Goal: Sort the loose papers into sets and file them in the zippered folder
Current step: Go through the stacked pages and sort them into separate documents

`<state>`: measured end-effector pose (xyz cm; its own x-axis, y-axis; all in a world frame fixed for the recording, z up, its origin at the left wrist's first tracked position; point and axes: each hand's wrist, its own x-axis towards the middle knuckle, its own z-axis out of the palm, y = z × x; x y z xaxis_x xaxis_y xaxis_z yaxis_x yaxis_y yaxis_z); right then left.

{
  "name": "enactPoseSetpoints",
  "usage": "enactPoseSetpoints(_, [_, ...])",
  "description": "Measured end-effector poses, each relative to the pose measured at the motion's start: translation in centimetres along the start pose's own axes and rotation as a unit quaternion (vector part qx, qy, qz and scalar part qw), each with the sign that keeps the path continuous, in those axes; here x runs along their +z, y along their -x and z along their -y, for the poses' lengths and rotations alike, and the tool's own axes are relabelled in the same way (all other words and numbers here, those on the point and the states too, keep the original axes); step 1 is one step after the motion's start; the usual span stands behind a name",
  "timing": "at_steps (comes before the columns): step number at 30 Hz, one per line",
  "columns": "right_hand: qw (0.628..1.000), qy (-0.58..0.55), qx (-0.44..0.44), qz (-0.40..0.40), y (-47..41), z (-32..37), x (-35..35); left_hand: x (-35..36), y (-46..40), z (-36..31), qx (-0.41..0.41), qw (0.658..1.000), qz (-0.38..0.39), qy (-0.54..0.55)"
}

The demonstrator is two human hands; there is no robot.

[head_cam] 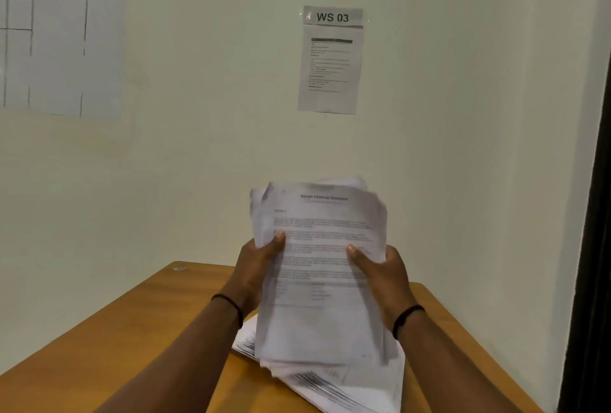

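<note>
Above the surface [139, 323]: left hand [254, 267] & right hand [380, 273] grip paper stack [320, 280] upright by its sides; more papers [330, 386] lie beneath.

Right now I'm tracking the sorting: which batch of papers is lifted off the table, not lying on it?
The stack gripped upright by the left hand and right hand; the other pile lies flat on the table.

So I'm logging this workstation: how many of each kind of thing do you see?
Paper stacks: 2, held stack and table pile
Wall sheets: 3, sign, notice, chart
Wristbands: 2
Tables: 1
Total: 8
</note>
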<state>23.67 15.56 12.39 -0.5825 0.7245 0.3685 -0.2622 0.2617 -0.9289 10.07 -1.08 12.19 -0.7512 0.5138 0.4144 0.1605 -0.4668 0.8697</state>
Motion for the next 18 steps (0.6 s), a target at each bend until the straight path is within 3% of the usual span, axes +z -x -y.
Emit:
enactPoseSetpoints(3, [0.994, -0.021, -0.108, -0.002, 0.4, 2.1, -0.5, 1.8, -1.1, -2.6, 0.032, 0.999, 0.023, -0.006])
enactPoseSetpoints(5, [0.991, -0.047, -0.128, 0.002, 0.1, 2.2, -0.9, 2.5, -1.6, -3.2, 0.042, 0.998, 0.048, -0.008])
enactPoseSetpoints(8, [0.994, -0.071, -0.075, 0.018, 0.2, -0.4, -1.8, 2.0, -1.4, -0.7, 0.013, 0.999, 0.046, -0.025])
enactPoseSetpoints(13, [0.998, -0.003, 0.054, 0.033, 1.8, -8.6, -2.9, 1.3, 2.0, 6.7, -0.098, 0.988, 0.083, -0.091])
enactPoseSetpoints(16, [0.999, -0.012, 0.033, -0.016, 1.4, -9.2, -2.9, 2.2, 1.3, 7.5, -0.105, 0.99, 0.044, -0.083])
enactPoseSetpoints(18, [0.999, -0.014, 0.003, -0.029, 0.7, -8.4, -3.1, 2.0, 0.1, 7.9, -0.086, 0.987, -0.054, -0.127])
